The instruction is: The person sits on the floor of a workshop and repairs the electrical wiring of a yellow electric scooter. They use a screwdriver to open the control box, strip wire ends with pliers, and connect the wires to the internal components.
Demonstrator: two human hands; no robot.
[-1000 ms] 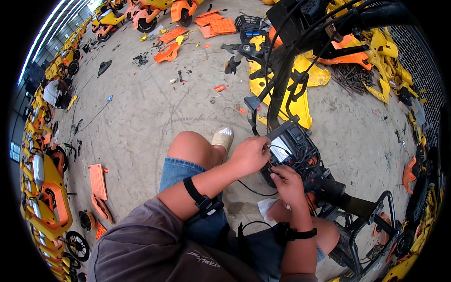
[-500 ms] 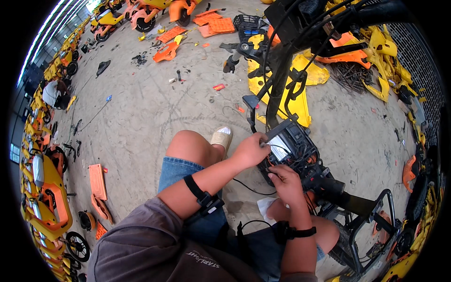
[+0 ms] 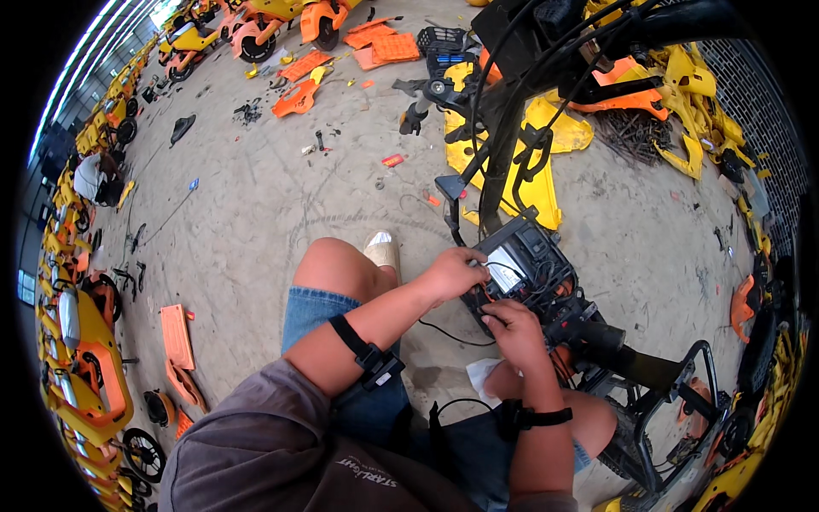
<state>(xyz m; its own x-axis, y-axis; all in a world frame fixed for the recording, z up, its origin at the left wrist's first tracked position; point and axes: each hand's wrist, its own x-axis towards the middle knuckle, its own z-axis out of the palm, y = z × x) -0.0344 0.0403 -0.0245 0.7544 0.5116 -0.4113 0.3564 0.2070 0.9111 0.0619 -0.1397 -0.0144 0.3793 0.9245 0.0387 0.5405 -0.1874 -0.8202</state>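
Black box: The black box (image 3: 542,246) sits low on the bare black bike frame (image 3: 505,158), and both hands are at its near left edge.
Pale plate: A shiny pale plate (image 3: 503,270) lies on the left part of the black box.
Wires: Thin dark wires (image 3: 559,294) bunch up at the near right side of the black box.
Left hand: The left hand (image 3: 453,275) is at the left edge of the black box, beside the pale plate. Its fingers curl in, but I cannot tell if the tips pinch a wire.
Right hand: The right hand (image 3: 514,331) is at the near edge of the black box. Its thumb and first finger bend toward each other; I cannot tell if they grip anything.
Cable: A loose black cable (image 3: 452,335) curves on the near left of the black box.
Rack: A black metal rack (image 3: 699,363) is to the right of the black box, nearer the person.
Yellow panel: A big yellow panel (image 3: 544,198) lies on the floor just beyond the black box.
Bikes: A row of yellow bikes (image 3: 92,397) stands well to the left of the black box.
Other person: Someone (image 3: 90,177) crouches by those bikes, far left of the black box.
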